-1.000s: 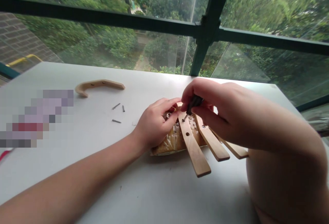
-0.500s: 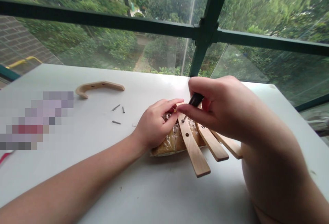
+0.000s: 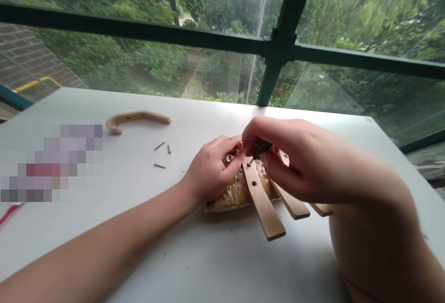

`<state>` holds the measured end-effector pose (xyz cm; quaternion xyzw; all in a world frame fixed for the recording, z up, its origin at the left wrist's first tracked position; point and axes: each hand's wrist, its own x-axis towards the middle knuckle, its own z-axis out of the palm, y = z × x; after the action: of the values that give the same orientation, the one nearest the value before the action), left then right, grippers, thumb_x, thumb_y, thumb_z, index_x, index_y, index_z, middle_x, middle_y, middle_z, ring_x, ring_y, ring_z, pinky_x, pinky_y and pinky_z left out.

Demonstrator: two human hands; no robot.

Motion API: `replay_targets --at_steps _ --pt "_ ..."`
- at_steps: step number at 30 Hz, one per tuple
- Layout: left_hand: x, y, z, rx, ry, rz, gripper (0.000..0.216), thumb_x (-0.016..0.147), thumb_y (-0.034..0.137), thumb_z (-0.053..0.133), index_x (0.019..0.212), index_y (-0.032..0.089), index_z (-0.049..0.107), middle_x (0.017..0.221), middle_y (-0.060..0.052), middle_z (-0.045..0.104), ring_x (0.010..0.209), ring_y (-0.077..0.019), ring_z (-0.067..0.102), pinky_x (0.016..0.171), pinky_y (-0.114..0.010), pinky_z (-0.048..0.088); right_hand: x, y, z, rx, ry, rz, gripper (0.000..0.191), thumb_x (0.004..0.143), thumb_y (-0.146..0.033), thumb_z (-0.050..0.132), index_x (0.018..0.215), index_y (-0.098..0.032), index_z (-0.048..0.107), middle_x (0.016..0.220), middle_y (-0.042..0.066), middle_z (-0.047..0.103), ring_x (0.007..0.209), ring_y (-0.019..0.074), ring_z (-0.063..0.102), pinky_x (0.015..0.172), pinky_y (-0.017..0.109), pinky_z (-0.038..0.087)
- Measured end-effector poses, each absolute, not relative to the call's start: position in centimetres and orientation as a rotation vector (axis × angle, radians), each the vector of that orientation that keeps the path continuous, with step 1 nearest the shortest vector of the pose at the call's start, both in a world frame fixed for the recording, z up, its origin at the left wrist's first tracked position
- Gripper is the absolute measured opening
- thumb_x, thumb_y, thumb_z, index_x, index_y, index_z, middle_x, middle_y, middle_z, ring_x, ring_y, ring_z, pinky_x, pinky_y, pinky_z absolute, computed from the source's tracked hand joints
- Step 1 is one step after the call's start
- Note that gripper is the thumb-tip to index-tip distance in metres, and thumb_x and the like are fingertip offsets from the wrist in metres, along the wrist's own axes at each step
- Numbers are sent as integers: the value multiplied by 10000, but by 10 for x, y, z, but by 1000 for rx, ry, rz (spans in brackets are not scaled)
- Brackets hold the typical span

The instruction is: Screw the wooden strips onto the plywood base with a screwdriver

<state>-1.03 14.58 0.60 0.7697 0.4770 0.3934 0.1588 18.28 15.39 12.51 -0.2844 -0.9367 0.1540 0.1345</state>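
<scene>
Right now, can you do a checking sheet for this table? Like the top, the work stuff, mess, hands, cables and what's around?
Surface: white table, small specks near the front.
Job's things: wooden strip on a plastic-wrapped block; screwdriver tip at the strip's farther visible hole; two more strips to the right; curved piece and three screws lying loose on the left.
Clutter: pixelated item at far left, can't tell what.
Hands: right hand grips the screwdriver; left hand at the strip's far end, grip unclear.
Cables: nothing seen.
Surroundings: dark green window frame, trees outside.
</scene>
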Motion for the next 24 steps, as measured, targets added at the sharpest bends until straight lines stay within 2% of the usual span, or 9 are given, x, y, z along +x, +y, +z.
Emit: replay_targets --at_steps 4,8,15,24 --pt "-10 146 9 2201 1343 1095 311 925 221 537 1226 203 608 985 -26 647 896 -159 590 821 -272 468 189 155 125 -901 -2687 386 229 848 -123 481 1045 -210 559 881 -3 649 696 115 550 642 250 398" --pt "-10 146 9 2196 1342 1081 332 929 225 534 1256 211 594 1003 -30 644 907 -160 587 839 -281 466 191 157 125 -921 -2686 295 196 874 -158 474 1038 -222 562 815 -9 644 655 115 541 624 255 388" --pt "-10 146 9 2190 1344 1066 381 933 234 522 1309 226 579 1012 -37 645 908 -166 593 861 -292 468 190 155 128 -1025 -2682 130 44 873 -259 552 902 -227 545 694 -27 593 570 111 475 525 254 301" --pt "-10 145 9 2172 1333 1061 389 938 247 510 1319 213 577 1104 -57 654 994 -187 604 933 -315 474 185 157 128 -1157 -2605 19 289 869 -390 575 726 -218 393 551 -54 475 477 85 291 471 247 225"
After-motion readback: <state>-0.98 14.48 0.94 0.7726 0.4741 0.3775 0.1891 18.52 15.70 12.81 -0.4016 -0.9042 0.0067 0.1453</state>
